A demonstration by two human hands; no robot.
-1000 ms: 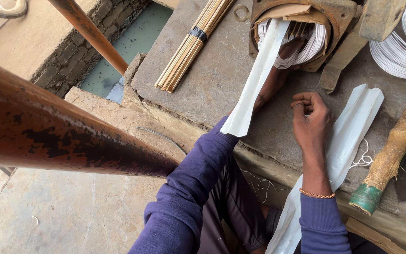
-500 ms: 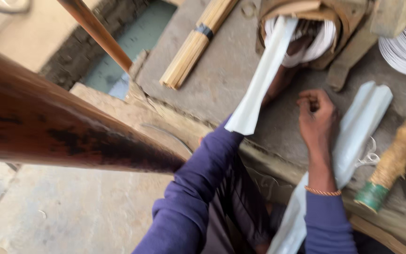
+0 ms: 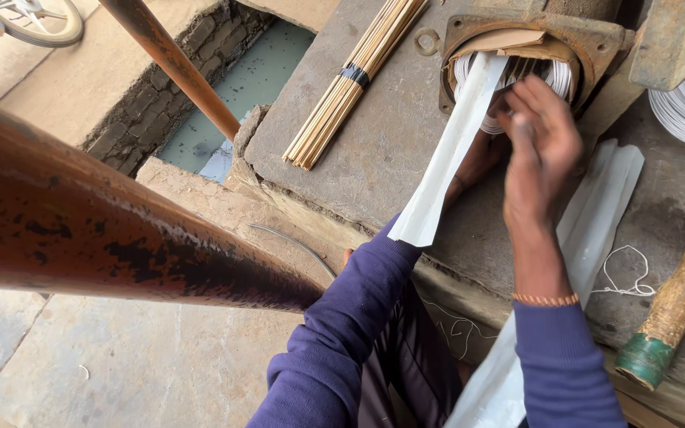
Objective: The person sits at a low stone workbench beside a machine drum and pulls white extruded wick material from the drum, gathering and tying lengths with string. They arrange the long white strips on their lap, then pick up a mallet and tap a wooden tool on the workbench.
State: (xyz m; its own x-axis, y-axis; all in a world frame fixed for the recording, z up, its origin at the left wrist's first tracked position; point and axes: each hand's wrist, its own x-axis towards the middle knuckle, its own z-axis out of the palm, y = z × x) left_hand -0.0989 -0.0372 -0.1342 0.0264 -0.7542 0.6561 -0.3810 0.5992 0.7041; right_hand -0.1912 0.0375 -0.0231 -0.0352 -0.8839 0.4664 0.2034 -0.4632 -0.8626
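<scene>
Across the stone tabletop (image 3: 374, 158), left to right: a banded bundle of thin sticks (image 3: 354, 79), then a long white paper strip (image 3: 449, 154) leaning up out of the left hand (image 3: 477, 162), which lies mostly hidden behind it; its grip cannot be told for sure. Beside it, the right hand (image 3: 541, 147) hovers with fingers loosely spread, holding nothing, before a rusty metal housing (image 3: 533, 40) with white wire coils (image 3: 556, 79) inside. The strip looks light, thin and floppy, easily creased, so it is probably best pinched near its lower end. Farther right lies a green-tipped wooden handle (image 3: 675, 309).
</scene>
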